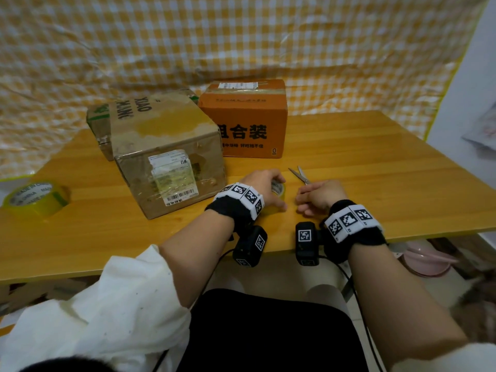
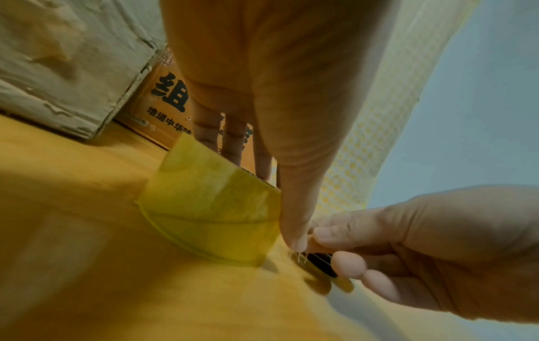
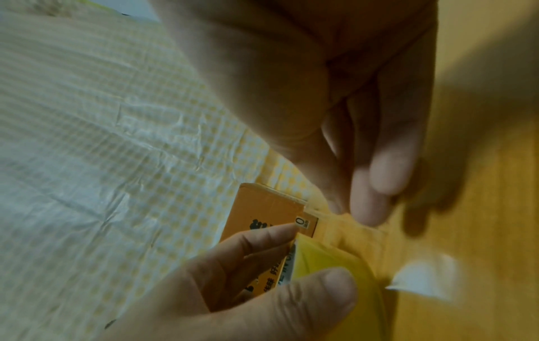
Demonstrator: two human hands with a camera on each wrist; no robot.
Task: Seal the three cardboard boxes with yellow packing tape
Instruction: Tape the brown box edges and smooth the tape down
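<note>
My left hand (image 1: 281, 195) grips a roll of yellow packing tape (image 1: 278, 188) that stands on its edge on the wooden table (image 1: 375, 162), thumb on the near side and fingers over the top. In the left wrist view the roll (image 2: 215, 207) sits under my thumb. My right hand (image 1: 304, 200) is right beside it, fingers curled, and seems to pinch the tape's free end (image 3: 350, 230) at the roll's rim. A worn brown box (image 1: 166, 151) stands just left of my hands. An orange printed box (image 1: 244, 119) is behind it, and a third box (image 1: 99, 122) is partly hidden at the back left.
Scissors (image 1: 299, 174) lie just beyond my right hand, blades pointing away, handles hidden by it. A second tape roll (image 1: 35, 197) lies at the table's left edge. A checked sheet hangs behind the table. A pink basin (image 1: 426, 261) sits on the floor at the right.
</note>
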